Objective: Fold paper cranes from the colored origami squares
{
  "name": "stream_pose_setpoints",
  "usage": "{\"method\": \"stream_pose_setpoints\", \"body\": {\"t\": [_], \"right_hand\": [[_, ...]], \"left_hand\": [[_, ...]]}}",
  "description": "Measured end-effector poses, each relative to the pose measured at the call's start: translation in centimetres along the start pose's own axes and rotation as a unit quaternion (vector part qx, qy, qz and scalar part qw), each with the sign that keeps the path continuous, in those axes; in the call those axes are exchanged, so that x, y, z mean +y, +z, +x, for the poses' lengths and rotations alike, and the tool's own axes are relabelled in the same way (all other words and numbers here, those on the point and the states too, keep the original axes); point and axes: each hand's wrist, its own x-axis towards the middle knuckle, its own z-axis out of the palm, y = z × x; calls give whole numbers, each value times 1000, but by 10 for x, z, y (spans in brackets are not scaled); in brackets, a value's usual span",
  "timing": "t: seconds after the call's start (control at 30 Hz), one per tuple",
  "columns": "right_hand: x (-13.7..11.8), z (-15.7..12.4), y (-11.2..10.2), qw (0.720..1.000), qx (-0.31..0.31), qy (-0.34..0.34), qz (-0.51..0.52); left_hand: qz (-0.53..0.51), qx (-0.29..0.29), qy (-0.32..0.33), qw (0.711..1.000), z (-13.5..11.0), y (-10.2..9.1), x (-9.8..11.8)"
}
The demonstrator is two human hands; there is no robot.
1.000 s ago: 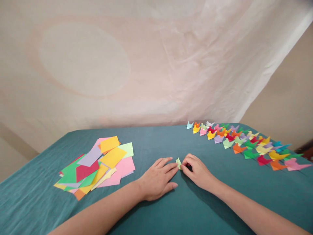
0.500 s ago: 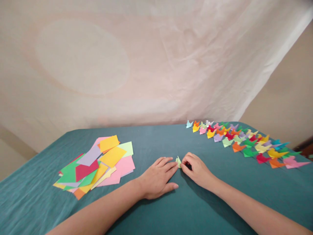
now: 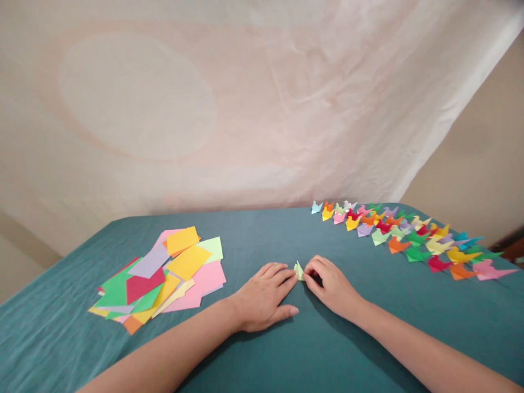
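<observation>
Light-green origami piece (image 3: 299,271) sits on the teal tablecloth (image 3: 257,234), between 2 bare hands. To my eye it should be very light, crisp at its folds and easy to crush, so it is better to hold it softly by the lower edges. The left hand (image 3: 265,297) lies palm down, not gripping, with fingertips touching the left side. The right hand (image 3: 333,286) is curled, its thumb and index finger pinching the right edge.
</observation>
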Motion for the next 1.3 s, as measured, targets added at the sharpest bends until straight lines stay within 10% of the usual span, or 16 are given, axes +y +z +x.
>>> {"method": "stream_pose_setpoints", "body": {"t": [0.37, 1.3], "right_hand": [[-11, -18, -13, 983, -16, -140, -121], [-23, -14, -11, 956, -107, -104, -255]], "left_hand": [[4, 3, 4, 1000, 1, 2, 0], [167, 7, 17, 986, 13, 0, 16]]}}
